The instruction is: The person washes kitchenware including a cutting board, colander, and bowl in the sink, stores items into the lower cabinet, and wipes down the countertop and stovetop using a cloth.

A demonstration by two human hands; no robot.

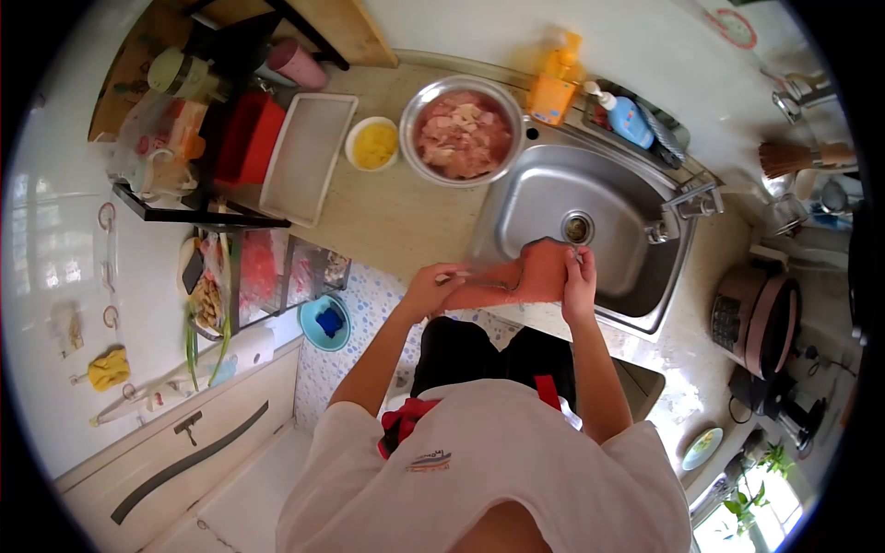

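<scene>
In front of my waist, at the front edge of the counter and sink, a salmon-red cloth with a dark edging is stretched between my hands. My left hand grips its left end, with the fingers closed. The upper right corner is pinched in my right hand, close to the near rim of the steel sink. Part of the cloth on the left is smeared by motion. Beyond it, on the counter, a steel bowl holds cut raw meat.
Left of the steel bowl are a small bowl of yellow food and a white tray. An orange bottle and a blue pump bottle stand behind the sink. The tap and a rice cooker are at right. A blue basin sits low left.
</scene>
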